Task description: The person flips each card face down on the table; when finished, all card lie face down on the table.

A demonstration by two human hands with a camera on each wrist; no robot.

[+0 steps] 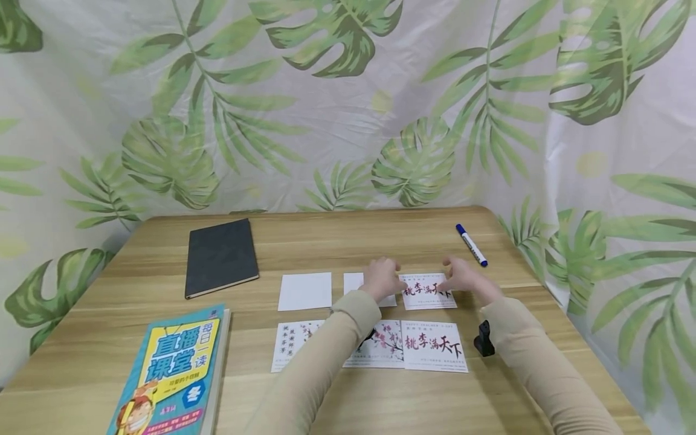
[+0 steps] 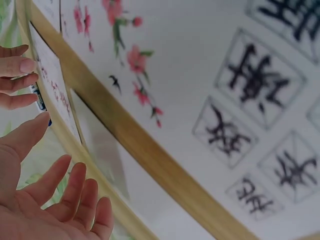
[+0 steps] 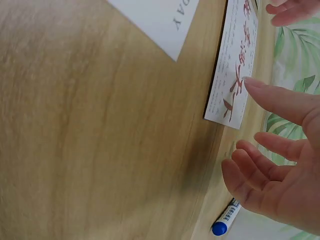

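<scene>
Two rows of cards lie on the table. At the right end of the far row is a card with red brush characters (image 1: pixel 429 296). My left hand (image 1: pixel 382 278) is by its left side, over a blank white card (image 1: pixel 353 281) that it partly covers. My right hand (image 1: pixel 469 279) is at the card's right side, its thumb (image 3: pixel 260 90) overlapping the card's edge in the right wrist view. Fingers of both hands are loosely bent and spread, gripping nothing. Another blank white card (image 1: pixel 306 292) lies farther left.
Nearer lie a card with black characters (image 1: pixel 285 347), a pink blossom card (image 1: pixel 380 347) partly behind my left sleeve, and a matching red-character card (image 1: pixel 435 347). A black notebook (image 1: pixel 220 257) and a colourful book (image 1: pixel 168 368) lie left; a blue-capped marker (image 1: pixel 471 245) lies far right.
</scene>
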